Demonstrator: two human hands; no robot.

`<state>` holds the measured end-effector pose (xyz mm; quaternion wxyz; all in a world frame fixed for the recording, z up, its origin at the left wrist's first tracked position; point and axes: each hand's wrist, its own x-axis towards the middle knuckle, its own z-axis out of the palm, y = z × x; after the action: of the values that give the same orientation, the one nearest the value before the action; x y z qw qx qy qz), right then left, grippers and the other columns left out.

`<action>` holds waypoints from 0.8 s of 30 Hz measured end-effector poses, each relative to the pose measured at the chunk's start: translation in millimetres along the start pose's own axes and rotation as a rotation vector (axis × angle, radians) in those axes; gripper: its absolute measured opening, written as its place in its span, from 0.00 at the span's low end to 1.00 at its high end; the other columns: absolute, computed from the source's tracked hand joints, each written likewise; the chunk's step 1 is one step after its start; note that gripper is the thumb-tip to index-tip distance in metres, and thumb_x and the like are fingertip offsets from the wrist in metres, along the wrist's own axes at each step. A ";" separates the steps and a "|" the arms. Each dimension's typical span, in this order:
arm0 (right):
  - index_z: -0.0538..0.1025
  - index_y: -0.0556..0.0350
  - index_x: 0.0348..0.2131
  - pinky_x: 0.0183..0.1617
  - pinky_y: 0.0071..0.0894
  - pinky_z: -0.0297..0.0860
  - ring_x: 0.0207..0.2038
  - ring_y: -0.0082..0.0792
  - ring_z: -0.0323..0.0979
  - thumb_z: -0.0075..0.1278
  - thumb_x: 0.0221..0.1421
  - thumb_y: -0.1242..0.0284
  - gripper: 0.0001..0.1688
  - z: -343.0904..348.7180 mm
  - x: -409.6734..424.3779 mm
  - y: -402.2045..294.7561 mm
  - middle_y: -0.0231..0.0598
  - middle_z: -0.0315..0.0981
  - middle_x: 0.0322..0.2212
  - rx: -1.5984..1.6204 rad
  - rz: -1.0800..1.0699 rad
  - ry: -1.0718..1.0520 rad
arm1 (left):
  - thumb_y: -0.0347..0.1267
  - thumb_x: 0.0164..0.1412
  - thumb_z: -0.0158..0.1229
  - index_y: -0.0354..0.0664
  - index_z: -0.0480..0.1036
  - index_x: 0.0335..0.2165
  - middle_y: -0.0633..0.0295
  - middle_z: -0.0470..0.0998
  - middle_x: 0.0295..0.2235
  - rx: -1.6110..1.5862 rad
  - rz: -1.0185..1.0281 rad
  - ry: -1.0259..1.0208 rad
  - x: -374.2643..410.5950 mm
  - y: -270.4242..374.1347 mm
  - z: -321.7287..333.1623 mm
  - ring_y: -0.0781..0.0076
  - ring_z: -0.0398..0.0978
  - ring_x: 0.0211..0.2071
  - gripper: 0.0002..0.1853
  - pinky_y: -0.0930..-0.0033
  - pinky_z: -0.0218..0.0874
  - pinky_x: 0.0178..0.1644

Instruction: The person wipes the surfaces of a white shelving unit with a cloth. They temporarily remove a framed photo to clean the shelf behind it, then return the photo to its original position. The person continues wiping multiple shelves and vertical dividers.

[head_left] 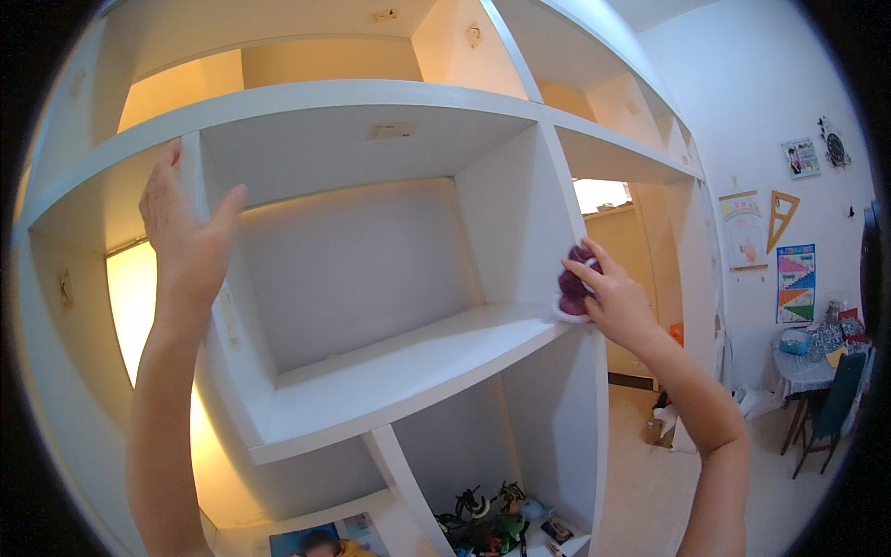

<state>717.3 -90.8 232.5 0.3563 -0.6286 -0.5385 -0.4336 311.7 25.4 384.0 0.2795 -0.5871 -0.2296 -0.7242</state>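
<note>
A white shelving unit (390, 356) with box-like compartments fills most of the view. My left hand (186, 216) rests against the upright on the left of the middle compartment, thumb and fingers spread apart, holding nothing. In my right hand (619, 296) is a purple cloth (576, 282) with a white edge, bunched under the fingers. The cloth presses on the front edge of the right upright (562, 188), just above where it meets the shelf board. My right palm hides part of the cloth.
Small toys and dark cords (487, 519) lie in a lower compartment, beside a photo (327, 536). A cardboard box (658, 433) sits on the floor at right. Farther off stand a covered table (800, 369) and a chair (828, 404). Posters (795, 284) hang on the wall.
</note>
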 end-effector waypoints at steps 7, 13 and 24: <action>0.61 0.47 0.56 0.63 0.47 0.51 0.63 0.54 0.42 0.56 0.47 0.67 0.37 -13.6 57.9 -38.2 0.48 0.39 0.62 -0.072 -0.302 0.039 | 0.34 0.51 0.58 0.38 0.51 0.58 0.51 0.56 0.56 0.059 0.050 0.060 -3.7 3.0 4.4 0.55 0.47 0.60 0.38 0.57 0.38 0.64; 0.71 0.53 0.49 0.57 0.45 0.58 0.54 0.49 0.62 0.42 0.59 0.63 0.22 17.0 70.2 -46.3 0.52 0.58 0.55 0.079 -0.187 -0.819 | 0.33 0.50 0.58 0.38 0.51 0.57 0.50 0.56 0.56 0.061 0.145 0.048 -3.8 2.5 2.1 0.54 0.47 0.60 0.38 0.57 0.39 0.63; 0.75 0.61 0.40 0.45 0.46 0.64 0.43 0.50 0.69 0.40 0.57 0.65 0.20 162.4 139.6 -59.6 0.53 0.71 0.41 -0.206 -0.043 -1.073 | 0.33 0.48 0.60 0.36 0.52 0.55 0.48 0.58 0.54 0.047 0.179 0.038 -4.6 6.4 1.6 0.51 0.50 0.57 0.38 0.56 0.40 0.62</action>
<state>690.8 119.0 300.9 -0.0406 -0.7820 -0.6122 -0.1097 317.9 22.3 379.8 0.3612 -0.5847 -0.1879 -0.7017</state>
